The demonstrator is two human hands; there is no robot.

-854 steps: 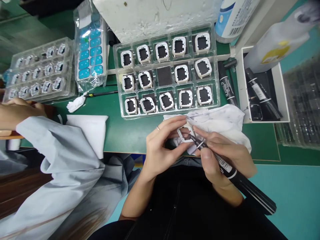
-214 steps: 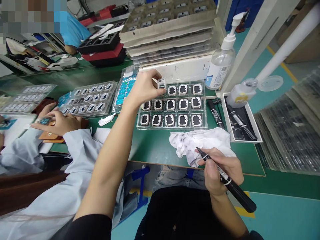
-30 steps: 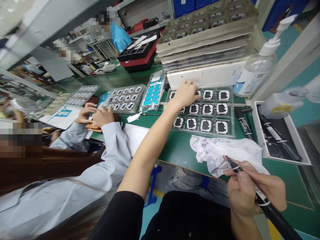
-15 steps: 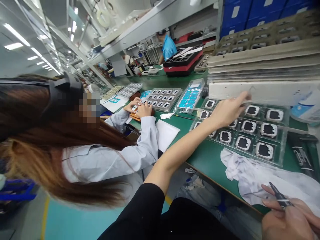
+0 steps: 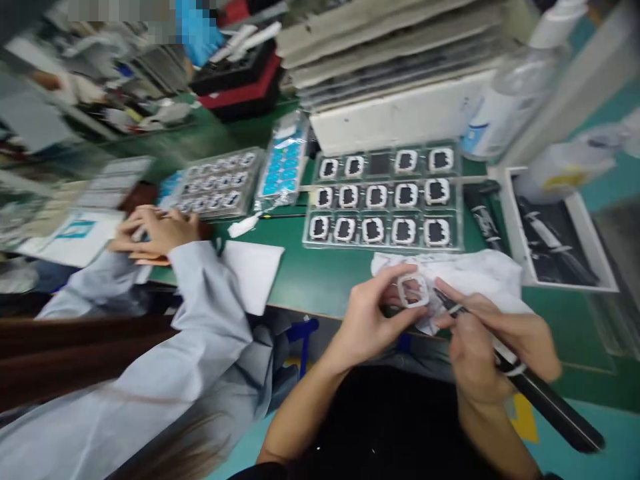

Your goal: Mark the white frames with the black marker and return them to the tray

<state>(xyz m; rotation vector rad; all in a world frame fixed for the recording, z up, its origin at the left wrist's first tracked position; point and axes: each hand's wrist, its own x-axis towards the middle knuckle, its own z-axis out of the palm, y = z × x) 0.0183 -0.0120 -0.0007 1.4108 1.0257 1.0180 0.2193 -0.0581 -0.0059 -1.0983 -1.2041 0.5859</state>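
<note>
My left hand (image 5: 365,323) grips a small white square ring-shaped frame (image 5: 424,291) by its edge, between thumb and fingers. Wrapped round a long black pen-shaped tool (image 5: 547,400) with silvery bands, my right hand (image 5: 483,343) holds its thin dark tip close to the frame's right side; whether they touch I cannot tell. Beneath both lies a crumpled white cloth (image 5: 460,267). Behind it, a clear plastic tray (image 5: 310,245) carries rows of similar white frames around dark centres. One pocket in its back row shows only a dark bottom.
To the left, a co-worker's hands (image 5: 160,230) work over an orange-brown item. Nearby are another tray of parts (image 5: 213,183), a bag of blue pieces (image 5: 283,163) and white paper (image 5: 255,273). A spray bottle (image 5: 505,100) and white box (image 5: 510,220) stand right.
My left hand has come back from the tray's far row and now holds a white frame. My right hand has brought the black tool up to it. The view has swung right and down.
</note>
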